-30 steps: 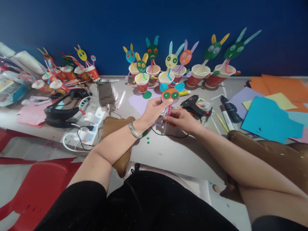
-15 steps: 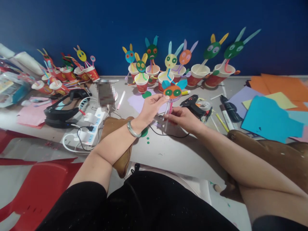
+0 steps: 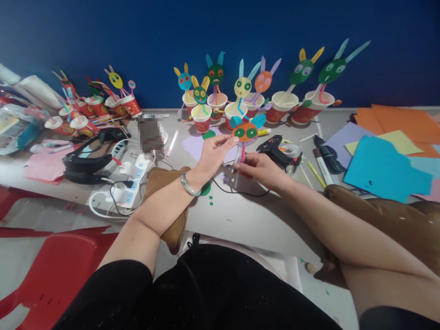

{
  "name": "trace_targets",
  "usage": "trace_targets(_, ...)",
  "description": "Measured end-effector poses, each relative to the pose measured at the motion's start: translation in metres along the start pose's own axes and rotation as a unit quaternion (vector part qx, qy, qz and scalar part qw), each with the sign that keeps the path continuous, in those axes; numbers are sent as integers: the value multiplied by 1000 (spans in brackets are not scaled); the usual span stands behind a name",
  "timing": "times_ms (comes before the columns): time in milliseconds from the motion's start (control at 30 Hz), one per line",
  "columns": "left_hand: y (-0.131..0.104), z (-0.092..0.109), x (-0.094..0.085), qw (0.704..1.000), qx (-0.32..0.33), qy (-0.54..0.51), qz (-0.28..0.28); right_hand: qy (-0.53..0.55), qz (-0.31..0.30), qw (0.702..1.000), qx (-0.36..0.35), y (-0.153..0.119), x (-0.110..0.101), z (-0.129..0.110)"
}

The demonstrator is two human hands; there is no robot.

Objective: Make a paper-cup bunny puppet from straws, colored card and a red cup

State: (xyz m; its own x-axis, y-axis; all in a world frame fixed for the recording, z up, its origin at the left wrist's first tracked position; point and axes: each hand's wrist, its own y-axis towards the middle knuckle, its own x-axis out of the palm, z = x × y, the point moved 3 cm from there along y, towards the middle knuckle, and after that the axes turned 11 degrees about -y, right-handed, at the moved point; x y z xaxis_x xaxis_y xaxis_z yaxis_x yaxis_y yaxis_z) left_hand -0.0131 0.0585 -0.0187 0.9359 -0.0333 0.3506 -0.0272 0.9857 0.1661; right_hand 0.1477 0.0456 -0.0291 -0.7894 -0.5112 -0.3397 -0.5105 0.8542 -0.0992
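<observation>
An orange paper face (image 3: pixel 245 133) with green eyes and blue ears is held up over the table. My left hand (image 3: pixel 218 153) pinches its left edge between thumb and fingers. Below the face, my right hand (image 3: pixel 257 166) is closed around the pink and white strips (image 3: pixel 241 156) that hang from it. Just behind stand red-and-white paper cups (image 3: pixel 201 120) with colourful paper figures in them. A black glue gun (image 3: pixel 275 149) lies right of my right hand. Green paper circles (image 3: pixel 206 188) lie near my left wrist.
A white power strip (image 3: pixel 137 176) with cables and a black headset (image 3: pixel 85 160) are on the left. Markers (image 3: pixel 325 167), blue paper (image 3: pixel 388 169) and orange paper (image 3: pixel 395 121) lie on the right. A red chair (image 3: pixel 58 270) stands at the lower left.
</observation>
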Motion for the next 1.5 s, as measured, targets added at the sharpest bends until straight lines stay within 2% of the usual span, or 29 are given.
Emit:
trace_targets(433, 5, -4, -4, 1000, 8, 14, 7, 13, -13, 1000, 5, 1, 2, 1)
trace_targets(667, -1, -5, 5, 998, -41, -16, -43, 18, -23, 1000, -1, 3, 6, 8)
trace_targets(1067, -2, -8, 6, 996, -61, -61, -34, -2, -25, 1000, -6, 1, 4, 2)
trace_targets(1167, -1, -8, 7, 994, -76, -59, -43, -8, -13, 1000, -4, 1, 3, 2)
trace_targets(1267, -2, -8, 8, 991, -97, -47, -73, -26, 24, 999, 11, 1, -1, 5)
trace_targets(1500, -3, -7, 7, 992, -77, -17, -102, -38, 35, 999, 9, 1, -3, 7)
